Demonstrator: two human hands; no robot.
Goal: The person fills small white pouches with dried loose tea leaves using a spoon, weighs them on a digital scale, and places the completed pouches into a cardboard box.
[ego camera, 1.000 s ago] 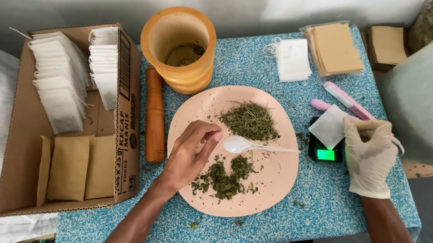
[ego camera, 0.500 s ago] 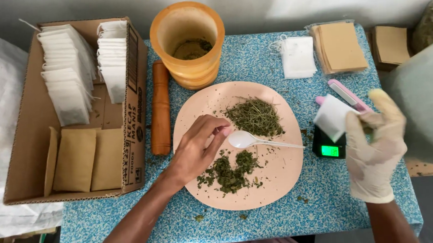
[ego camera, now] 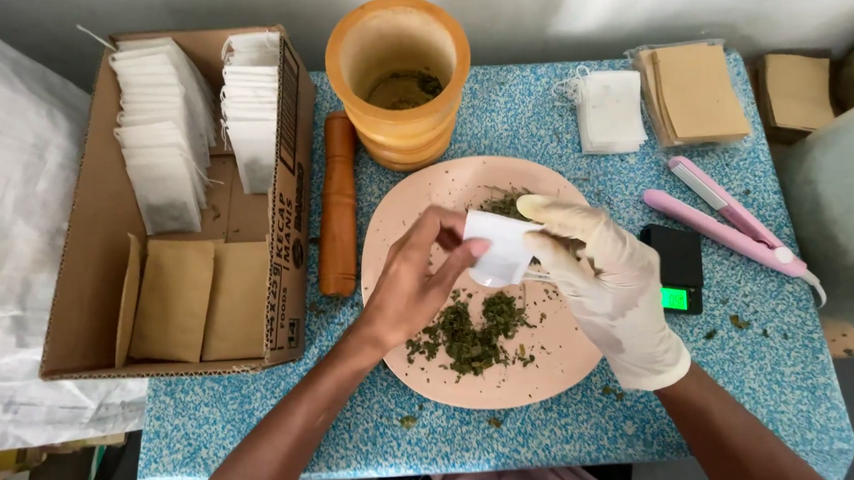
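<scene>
At far left, one cardboard box (ego camera: 94, 290) holds two rows of white filter bags (ego camera: 159, 138) and three tan envelopes (ego camera: 198, 298); the individual bags are too tightly stacked to count. Right of the box lie one wooden pestle (ego camera: 338, 206) and one orange mortar (ego camera: 398, 79). One pink plate (ego camera: 425, 364) sits at centre with two piles of dried herb (ego camera: 467, 331), the farther pile largely hidden behind the hands. The bare left hand (ego camera: 412, 285) pinches the left edge of one small white tea bag (ego camera: 500, 247) between thumb and fingertips, the fingers closed on it. The gloved right hand (ego camera: 607, 278) meets the bag from the right, fingers curled at its edge; a white spoon handle appears to run beneath this hand, but the grip on it cannot be confirmed. The bag is held above the plate centre. Risk: if the bag mouth collapses or tilts, herb would likely spill onto the plate or the blue speckled table (ego camera: 557, 430), where loose flakes already lie. Further right: one black scale (ego camera: 679, 269), one pink sealing tool (ego camera: 727, 220), one stack of white bags (ego camera: 612, 110) and one stack of tan envelopes (ego camera: 696, 90).
</scene>
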